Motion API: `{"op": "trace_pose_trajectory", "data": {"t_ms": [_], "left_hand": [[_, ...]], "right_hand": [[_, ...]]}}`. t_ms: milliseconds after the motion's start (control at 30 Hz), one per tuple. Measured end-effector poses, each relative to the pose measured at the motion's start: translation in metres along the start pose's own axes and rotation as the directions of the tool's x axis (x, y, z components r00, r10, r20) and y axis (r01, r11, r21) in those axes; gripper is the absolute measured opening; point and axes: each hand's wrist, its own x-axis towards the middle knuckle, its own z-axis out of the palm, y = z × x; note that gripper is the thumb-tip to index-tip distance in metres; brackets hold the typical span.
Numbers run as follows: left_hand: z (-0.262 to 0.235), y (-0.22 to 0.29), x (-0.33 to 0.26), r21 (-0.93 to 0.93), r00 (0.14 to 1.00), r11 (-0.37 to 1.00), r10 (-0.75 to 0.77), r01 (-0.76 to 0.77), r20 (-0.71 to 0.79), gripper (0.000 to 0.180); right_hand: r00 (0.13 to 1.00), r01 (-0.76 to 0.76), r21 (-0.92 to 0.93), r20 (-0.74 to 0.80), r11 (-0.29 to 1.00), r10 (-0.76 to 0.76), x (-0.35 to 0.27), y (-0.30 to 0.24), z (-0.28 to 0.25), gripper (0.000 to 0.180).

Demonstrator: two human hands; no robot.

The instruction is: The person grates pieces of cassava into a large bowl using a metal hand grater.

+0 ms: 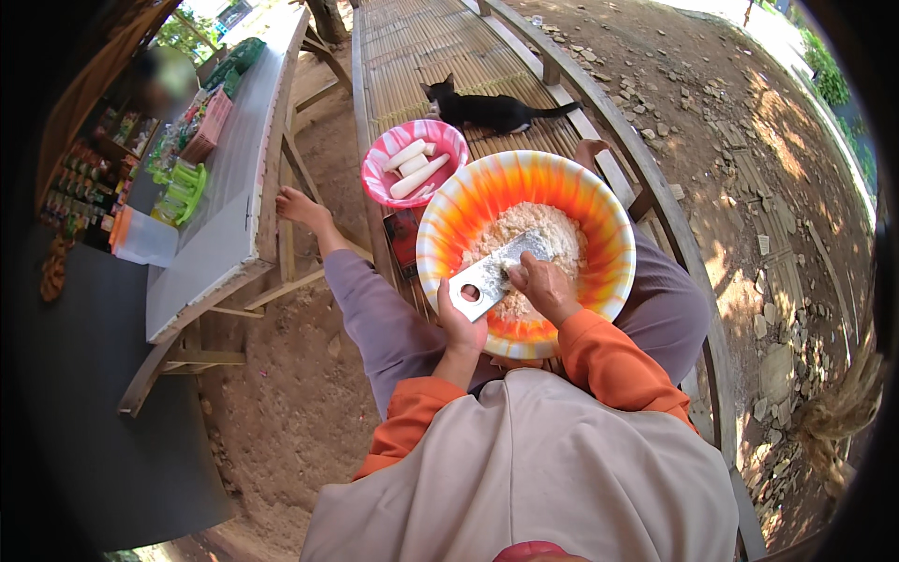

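Note:
A large orange, yellow and white basin [438, 201] rests between my legs, with a heap of pale grated cassava [538, 220] inside. My left hand [460, 323] grips the holed handle end of a flat metal grater [489, 277], which slants over the basin with its far part on the heap. On the grater's face, my right hand [547, 289] is closed round a small piece of peeled cassava, mostly hidden by the fingers. Beyond, to the left, a pink and white basin [377, 191] holds several peeled white cassava pieces [419, 176].
A black and white cat [487, 110] is on the bamboo bench [393, 47] just past the basins. To the left stands a white-topped table [225, 187] with a clear plastic container [145, 238] and a green rack [190, 190]. A wooden rail [646, 187] edges the bench's right side.

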Motion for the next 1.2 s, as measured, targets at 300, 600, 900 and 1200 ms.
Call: {"op": "trace_pose_trajectory", "data": {"t_ms": [300, 600, 900, 1200], "left_hand": [[0.001, -0.004, -0.001, 0.099, 0.999, 0.994, 0.045, -0.046, 0.011, 0.052], [0.0, -0.003, -0.001, 0.125, 0.999, 0.991, 0.037, -0.036, -0.006, 0.051], [0.008, -0.001, -0.008, 0.202, 0.999, 0.979, 0.042, -0.039, -0.012, 0.053], [-0.007, -0.007, 0.001, 0.16, 0.999, 0.986, 0.051, -0.05, 0.0, 0.052]], "right_hand": [[0.999, -0.014, -0.058, -0.032, 0.998, 0.012, 0.001, -0.015, -0.003, 0.026], [0.995, -0.067, -0.004, 0.07, 0.998, 0.068, 0.01, -0.028, -0.004, 0.025], [0.999, -0.025, -0.032, 0.044, 0.999, 0.027, 0.028, -0.027, -0.009, 0.028], [0.998, -0.016, 0.001, 0.066, 1.0, 0.016, 0.015, -0.022, -0.011, 0.032]]}}
